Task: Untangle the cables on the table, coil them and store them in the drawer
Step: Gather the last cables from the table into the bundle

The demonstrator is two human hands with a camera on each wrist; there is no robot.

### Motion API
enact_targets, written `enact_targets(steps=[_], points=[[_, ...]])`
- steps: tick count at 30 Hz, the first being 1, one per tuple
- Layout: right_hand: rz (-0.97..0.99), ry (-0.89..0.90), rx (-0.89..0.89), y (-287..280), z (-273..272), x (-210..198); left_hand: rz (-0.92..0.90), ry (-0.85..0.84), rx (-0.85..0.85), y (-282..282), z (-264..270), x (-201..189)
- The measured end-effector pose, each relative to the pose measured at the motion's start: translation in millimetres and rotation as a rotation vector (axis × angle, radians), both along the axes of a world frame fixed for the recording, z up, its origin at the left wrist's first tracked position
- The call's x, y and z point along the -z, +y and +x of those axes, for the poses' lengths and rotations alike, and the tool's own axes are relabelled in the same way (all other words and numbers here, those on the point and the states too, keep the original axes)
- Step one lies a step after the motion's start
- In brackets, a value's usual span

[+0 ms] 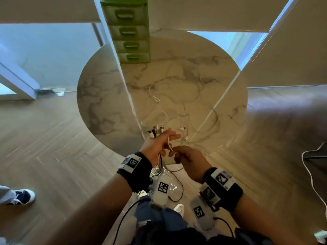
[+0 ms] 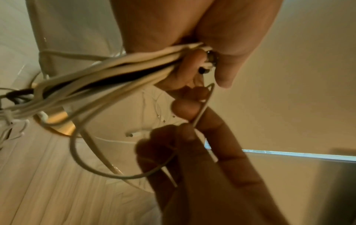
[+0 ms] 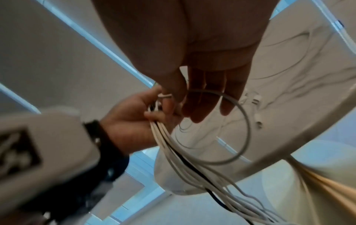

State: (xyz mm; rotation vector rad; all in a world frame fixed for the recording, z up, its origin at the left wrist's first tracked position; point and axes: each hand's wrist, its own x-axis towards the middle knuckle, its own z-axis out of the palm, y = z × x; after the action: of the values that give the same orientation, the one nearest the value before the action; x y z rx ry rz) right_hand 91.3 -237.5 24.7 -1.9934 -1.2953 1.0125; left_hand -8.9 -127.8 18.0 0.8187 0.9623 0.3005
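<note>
My left hand grips a bundle of cables, mostly white with one black; their plug ends stick up above the fist over the near edge of the marble table. In the left wrist view the bundle runs out of the fist to the left. My right hand pinches one thin white cable just beside the left palm. That cable loops round below both hands. More loose white cables lie spread on the table. The green drawer unit stands at the table's far side, all drawers closed.
The round table stands on a wooden floor. Another person's shoe is at the far left. At the right edge a dark object has a white cord hanging from it. Cables dangle from my left hand toward my legs.
</note>
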Motion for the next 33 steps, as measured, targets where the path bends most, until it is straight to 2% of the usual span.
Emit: enact_targets(steps=[2,4,7,9,10,12,15,17,19,21,23,24,27,28,33], points=[[0.048,-0.035,-0.011,-10,0,10,-0.022,-0.014,-0.014,2,7,3],[0.051,-0.054,-0.021,-18,5,19,-0.052,-0.050,-0.104,8,12,6],[-0.132,-0.088,-0.145,-37,13,38,-0.093,-0.131,-0.245,21,10,9],[-0.173,-0.070,-0.177,-49,14,47,-0.085,-0.151,-0.245,26,5,11],[-0.133,-0.053,-0.138,-50,16,47,-0.056,-0.142,-0.214,25,3,12],[-0.045,0.024,0.052,-38,21,38,0.045,-0.094,-0.118,21,1,14],[0.039,0.400,0.325,0,31,10,0.154,-0.056,0.001,12,-6,15],[0.064,0.476,0.354,26,35,-1,0.208,-0.025,0.050,7,-10,15],[0.009,0.423,0.311,46,32,-9,0.268,0.027,0.096,3,-14,15],[0.034,0.534,0.330,58,32,-12,0.310,0.050,0.110,2,-16,16],[0.038,0.635,0.437,66,34,-10,0.337,0.047,0.089,3,-19,16],[0.031,0.542,0.479,68,35,-7,0.345,0.044,0.072,5,-21,17],[0.065,0.036,0.519,65,32,1,0.325,0.010,-0.025,8,-23,17],[0.103,-0.017,0.516,63,29,1,0.318,-0.007,-0.054,9,-24,17],[-0.066,0.143,0.349,68,22,7,0.399,0.007,0.030,6,-24,24]])
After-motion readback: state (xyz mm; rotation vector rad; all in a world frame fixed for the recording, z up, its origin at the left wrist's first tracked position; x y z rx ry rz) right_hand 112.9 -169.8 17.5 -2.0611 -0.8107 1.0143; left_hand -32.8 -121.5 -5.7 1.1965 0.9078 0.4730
